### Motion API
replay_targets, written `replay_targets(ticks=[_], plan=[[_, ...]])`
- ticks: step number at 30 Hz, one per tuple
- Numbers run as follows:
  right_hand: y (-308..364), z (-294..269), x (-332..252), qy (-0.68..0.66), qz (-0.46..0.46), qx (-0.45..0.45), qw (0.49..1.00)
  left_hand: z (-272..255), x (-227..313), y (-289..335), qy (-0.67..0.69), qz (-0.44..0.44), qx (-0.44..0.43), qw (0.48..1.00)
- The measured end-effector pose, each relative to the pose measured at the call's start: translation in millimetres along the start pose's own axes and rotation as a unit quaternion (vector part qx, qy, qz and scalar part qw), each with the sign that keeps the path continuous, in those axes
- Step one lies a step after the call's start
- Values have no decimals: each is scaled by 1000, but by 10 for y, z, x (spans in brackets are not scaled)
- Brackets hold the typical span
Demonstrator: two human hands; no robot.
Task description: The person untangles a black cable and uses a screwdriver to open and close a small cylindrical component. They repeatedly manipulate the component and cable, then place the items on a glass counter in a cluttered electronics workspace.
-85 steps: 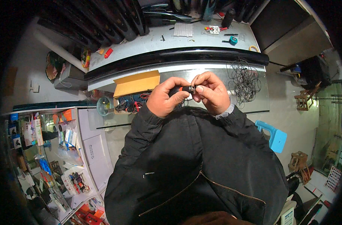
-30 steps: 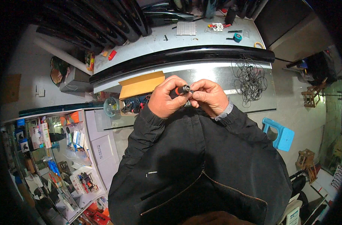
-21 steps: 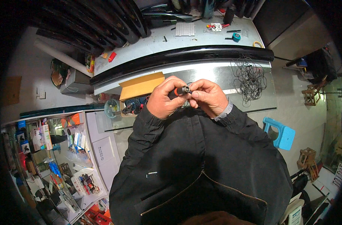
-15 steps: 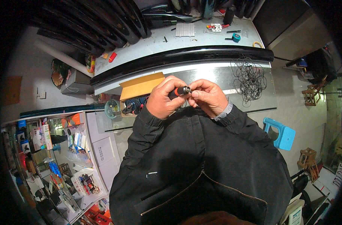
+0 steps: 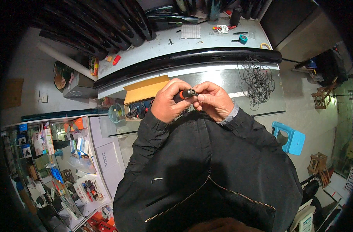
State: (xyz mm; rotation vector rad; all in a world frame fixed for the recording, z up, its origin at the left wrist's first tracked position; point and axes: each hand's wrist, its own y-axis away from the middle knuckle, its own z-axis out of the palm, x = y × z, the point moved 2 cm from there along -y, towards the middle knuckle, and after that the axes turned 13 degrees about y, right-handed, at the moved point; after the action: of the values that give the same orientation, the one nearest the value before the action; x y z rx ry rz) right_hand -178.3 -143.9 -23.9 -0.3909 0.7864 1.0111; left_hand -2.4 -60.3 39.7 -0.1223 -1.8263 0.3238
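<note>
My left hand point(image 5: 164, 101) is closed round a black-and-orange cylindrical handle point(image 5: 185, 94), which points up and right. A round metal socket shows at the handle's end. The thumb and fingers of my right hand point(image 5: 216, 101) are pinched together right beside that end. Whatever small thing they hold, if any, is too small to make out. Both hands are close together in front of my jacket, over the near edge of the glass tabletop point(image 5: 219, 79). To the left of my left hand is an open cardboard box point(image 5: 149, 89) with dark cables and small parts in it.
A long black roll point(image 5: 207, 55) lies across the table behind my hands. A tangled black cable point(image 5: 257, 83) is to the right, and a clear tub point(image 5: 116, 113) stands left of the box. A blue stool point(image 5: 294, 141) stands on the floor at right. Packed shelves point(image 5: 60, 166) fill the lower left.
Almost nothing differs. My right fingertips have shifted very slightly at the handle's end, and both hands keep their place.
</note>
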Motion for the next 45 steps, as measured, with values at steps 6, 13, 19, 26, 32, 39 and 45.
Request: replay_targets(ticks=[6,13,19,26,32,39,45], plan=[[-10,-18,19,-13,-5,-1,1000,8,0,-1,-13,23,-5,1000],[-27,-37,13,-21,6,-1,1000,12,-24,-4,-38,56,2,998],[-50,-53,23,-28,11,14,999,-7,-70,-14,-53,56,-20,997],[-68,-90,35,-30,15,32,999,17,-87,-40,-39,56,-3,998],[-77,-91,26,-12,15,37,999,13,-108,-39,-31,47,5,998],[-85,-72,24,-17,16,40,999,43,-106,-19,-17,32,22,999],[-96,-62,37,-22,7,27,999,29,-131,-10,5,31,16,999]])
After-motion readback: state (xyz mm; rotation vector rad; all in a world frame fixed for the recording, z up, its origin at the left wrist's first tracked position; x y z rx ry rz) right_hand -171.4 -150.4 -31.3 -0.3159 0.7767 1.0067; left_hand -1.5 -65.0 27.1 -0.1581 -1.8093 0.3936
